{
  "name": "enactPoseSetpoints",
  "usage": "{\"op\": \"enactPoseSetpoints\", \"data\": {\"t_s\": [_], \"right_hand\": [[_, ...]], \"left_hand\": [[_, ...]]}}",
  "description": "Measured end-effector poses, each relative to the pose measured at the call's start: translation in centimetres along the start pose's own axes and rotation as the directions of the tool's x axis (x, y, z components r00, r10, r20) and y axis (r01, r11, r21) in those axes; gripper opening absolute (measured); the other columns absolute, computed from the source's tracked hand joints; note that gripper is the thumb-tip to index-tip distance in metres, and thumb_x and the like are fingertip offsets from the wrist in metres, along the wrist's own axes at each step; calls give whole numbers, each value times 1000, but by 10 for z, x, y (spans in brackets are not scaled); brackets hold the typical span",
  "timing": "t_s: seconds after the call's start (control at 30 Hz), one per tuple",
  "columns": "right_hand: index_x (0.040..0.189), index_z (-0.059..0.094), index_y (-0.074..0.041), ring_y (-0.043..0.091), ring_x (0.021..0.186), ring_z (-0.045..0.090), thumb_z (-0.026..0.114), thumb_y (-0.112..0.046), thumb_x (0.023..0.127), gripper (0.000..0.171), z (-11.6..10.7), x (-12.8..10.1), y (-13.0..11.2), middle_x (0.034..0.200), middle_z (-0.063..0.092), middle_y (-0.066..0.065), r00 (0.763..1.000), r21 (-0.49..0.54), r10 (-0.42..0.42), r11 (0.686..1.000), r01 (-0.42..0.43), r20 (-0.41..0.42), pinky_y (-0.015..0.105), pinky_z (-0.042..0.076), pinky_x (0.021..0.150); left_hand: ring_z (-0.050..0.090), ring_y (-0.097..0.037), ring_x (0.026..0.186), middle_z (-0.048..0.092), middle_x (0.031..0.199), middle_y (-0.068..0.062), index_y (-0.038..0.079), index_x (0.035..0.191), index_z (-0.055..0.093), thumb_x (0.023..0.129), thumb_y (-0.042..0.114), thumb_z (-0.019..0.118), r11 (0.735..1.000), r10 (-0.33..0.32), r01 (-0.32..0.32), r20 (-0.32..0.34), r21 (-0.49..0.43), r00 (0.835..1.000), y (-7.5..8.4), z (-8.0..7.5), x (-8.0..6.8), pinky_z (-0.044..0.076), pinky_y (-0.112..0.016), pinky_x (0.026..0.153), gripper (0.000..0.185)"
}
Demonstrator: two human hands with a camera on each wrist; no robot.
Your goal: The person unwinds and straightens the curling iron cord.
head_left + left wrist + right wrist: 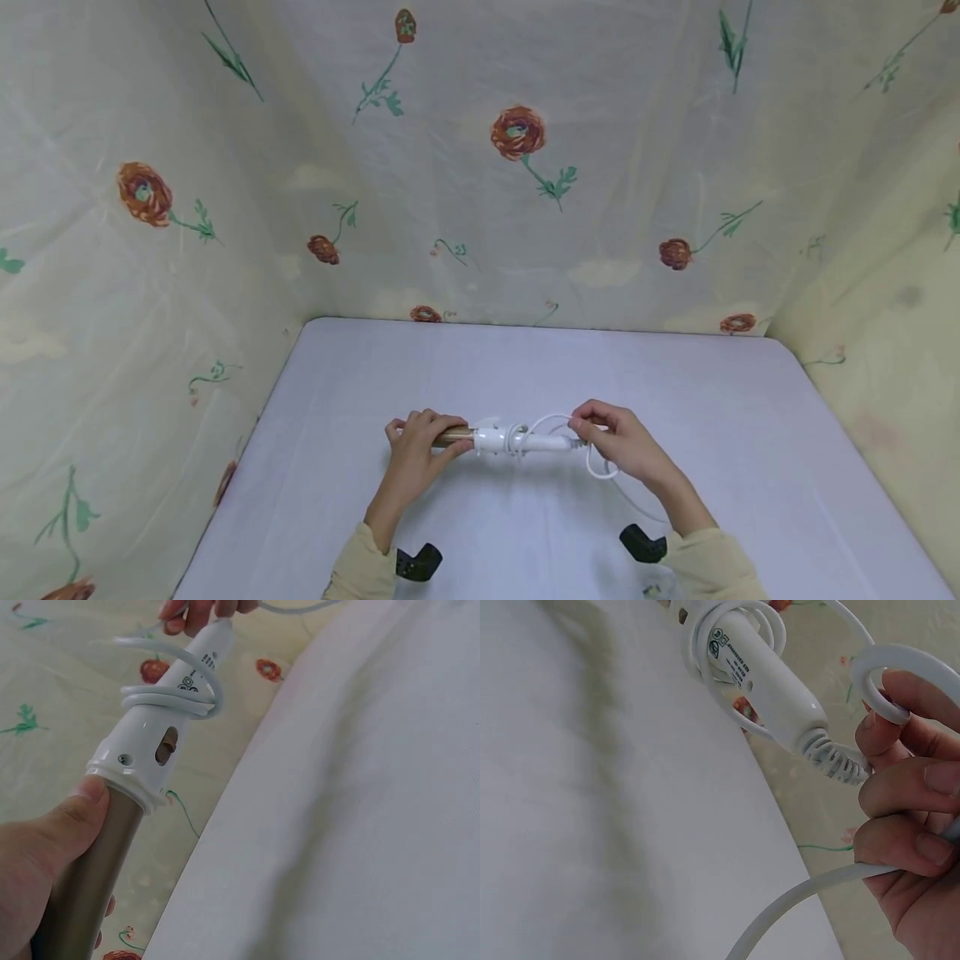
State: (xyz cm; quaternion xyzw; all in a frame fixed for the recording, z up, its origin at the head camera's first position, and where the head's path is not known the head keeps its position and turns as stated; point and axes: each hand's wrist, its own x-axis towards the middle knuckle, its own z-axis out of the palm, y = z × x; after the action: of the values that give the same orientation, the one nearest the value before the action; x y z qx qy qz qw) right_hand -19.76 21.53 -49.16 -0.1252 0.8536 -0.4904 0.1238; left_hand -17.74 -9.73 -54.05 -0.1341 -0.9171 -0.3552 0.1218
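Note:
A curling iron with a white handle and a bronze barrel is held level above the table, crosswise in the head view. My left hand grips the barrel, its thumb lying along it close to the white collar. White cord wraps around the handle in a few loose turns. At the handle's tail end, my right hand pinches a loop of this cord between thumb and fingers. More cord runs through the curled lower fingers in the right wrist view and hangs down toward the table. A ribbed cord sleeve points at those fingers.
A white-covered table lies beneath both hands. Flower-printed sheeting hangs behind the table and along its sides. Black devices sit by both wrists, and a small clear object shows near the right sleeve.

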Motion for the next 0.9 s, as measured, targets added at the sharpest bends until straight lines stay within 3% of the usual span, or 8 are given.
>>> {"op": "enactPoseSetpoints", "data": {"t_s": [0.27,0.5,0.7,0.9], "right_hand": [[98,60,-6,6,51,42,53,-26,97,21,4,-9,2,76,54,12,994,61,-103,993,100,44,23,38,46],[88,57,-7,7,48,41,48,-17,99,18,10,-14,2,69,51,19,977,137,-185,976,170,108,23,38,43],[87,57,-8,3,49,40,48,-16,100,18,16,-16,6,68,50,22,964,166,-197,972,168,181,21,36,43],[87,57,-4,2,50,41,48,-20,100,22,22,-19,13,68,51,19,961,162,-158,979,123,226,22,37,45]], "left_hand": [[50,-16,88,64,93,2,24,108,68,79,46,69,1000,-23,23,-3,0,1000,0,1,-1,17,-50,91,36],[48,-14,86,63,91,5,26,109,68,79,47,69,1000,-15,16,-29,1,999,-1,2,2,16,-49,90,37],[48,-14,86,62,90,6,26,107,68,78,47,70,1000,-12,13,-43,14,999,0,2,5,17,-49,90,36],[49,-14,87,63,91,5,26,108,68,78,47,69,999,-20,21,-37,27,999,1,2,6,17,-50,91,36]]}}
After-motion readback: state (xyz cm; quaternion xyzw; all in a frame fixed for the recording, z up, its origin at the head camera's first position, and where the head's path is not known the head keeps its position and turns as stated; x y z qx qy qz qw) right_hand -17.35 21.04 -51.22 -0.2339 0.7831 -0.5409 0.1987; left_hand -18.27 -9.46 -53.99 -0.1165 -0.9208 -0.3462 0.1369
